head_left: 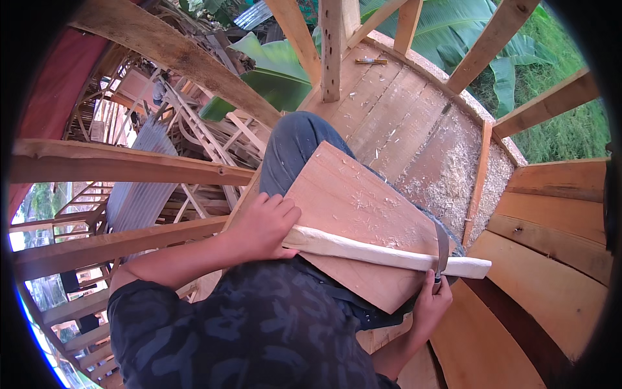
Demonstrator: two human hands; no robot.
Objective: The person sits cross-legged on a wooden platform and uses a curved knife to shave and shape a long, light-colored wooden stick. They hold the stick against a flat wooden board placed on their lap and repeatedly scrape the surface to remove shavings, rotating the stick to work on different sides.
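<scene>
A flat reddish-brown board lies across my lap, dotted with small shavings. Over it runs a long, pale, slightly curved wooden stick, its far right end reaching past the board. My left hand is closed around the left end of this stick, at the board's left edge. In my right hand is the dark handle of a knife. Its curved blade points away from me and lies across the stick near the right end. Part of the handle is hidden by my fingers.
Wood shavings cover the plank floor ahead. A small yellowish packet lies at the back. Wooden posts and rails surround me. Board panels stand at the right. Stacked lumber and a corrugated sheet are at the left.
</scene>
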